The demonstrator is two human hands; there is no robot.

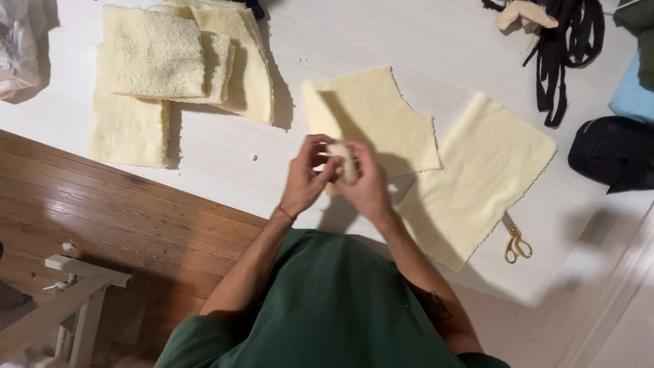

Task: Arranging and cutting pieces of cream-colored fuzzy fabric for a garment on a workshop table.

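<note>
Both hands meet above the near edge of a white table [436, 48]. My left hand [305, 176] and my right hand [366, 182] pinch a small cream fabric scrap [343, 161] between their fingertips. Just beyond them lies a cream fleece piece [381, 112] with a curved cut edge. A larger cream fleece rectangle [480, 177] lies to the right of my right hand, partly over the yellow-handled scissors [515, 244].
A stack of cream fleece pieces [170, 65] sits at the far left of the table. Black straps [565, 48] and a dark bag [613, 151] lie at the far right, beside a blue cloth [633, 95]. Wooden floor [122, 218] shows below left, with a white wooden frame [71, 293].
</note>
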